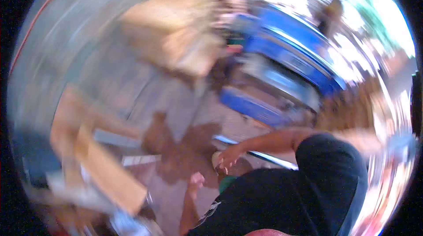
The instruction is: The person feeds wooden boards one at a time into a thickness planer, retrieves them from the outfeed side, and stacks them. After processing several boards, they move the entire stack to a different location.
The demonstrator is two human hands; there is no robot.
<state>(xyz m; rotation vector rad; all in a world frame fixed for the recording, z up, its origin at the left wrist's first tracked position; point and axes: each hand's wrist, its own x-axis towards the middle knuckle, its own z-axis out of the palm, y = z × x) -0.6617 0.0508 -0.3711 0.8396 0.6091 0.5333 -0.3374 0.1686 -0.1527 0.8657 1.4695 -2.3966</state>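
My right hand point(229, 156) reaches across in front of my black shirt point(282, 196), its fingers hanging down and slightly apart. Nothing that it holds can be made out. My left hand point(197, 181) is low beside the shirt, above the floor, and motion smears its fingers. Between and just below the hands a patch of green cloth point(225, 184) shows. Part of a pale shoe point(215, 159) appears beside my right hand. Both hands seem apart from each other.
A blurred tan board or box point(112, 174) stands at lower left. Larger tan, box-like shapes point(176, 11) are at the top. A blue rack or machine point(291, 28) is at upper right, with a blue panel point(251, 106) below. A red cable point(42, 9) runs along the upper left.
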